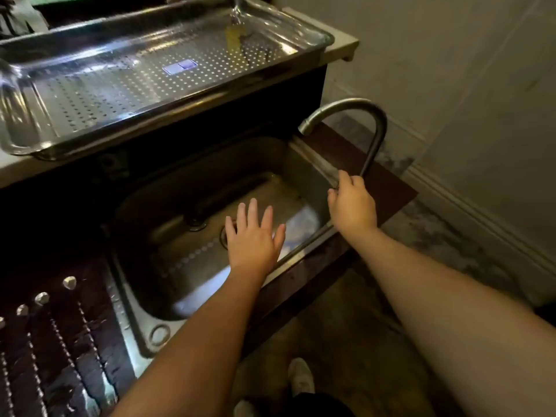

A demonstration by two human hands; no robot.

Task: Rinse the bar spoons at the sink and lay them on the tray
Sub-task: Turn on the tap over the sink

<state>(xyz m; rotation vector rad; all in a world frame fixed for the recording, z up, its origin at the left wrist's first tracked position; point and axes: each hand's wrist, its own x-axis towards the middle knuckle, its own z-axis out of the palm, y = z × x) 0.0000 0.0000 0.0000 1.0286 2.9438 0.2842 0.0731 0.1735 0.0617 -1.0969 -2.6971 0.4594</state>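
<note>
Several bar spoons [57, 320] with twisted stems lie side by side on the dark counter at lower left, bowls pointing away from me. A steel sink [186, 299] fills the middle of the view. My left hand [254, 239] hovers over the sink basin, fingers spread, holding nothing. My right hand [352, 204] is at the base of the curved tap [346, 106] on the sink's right rim, fingers curled around something there that I cannot make out. No water runs from the spout. A large perforated steel tray [27, 145] sits on the raised counter behind the sink.
A yellowish item [236, 36] lies at the far end of the tray. The wall and skirting board run along the right. My shoes [301, 377] show on the floor below. A dark wooden ledge borders the sink's right side.
</note>
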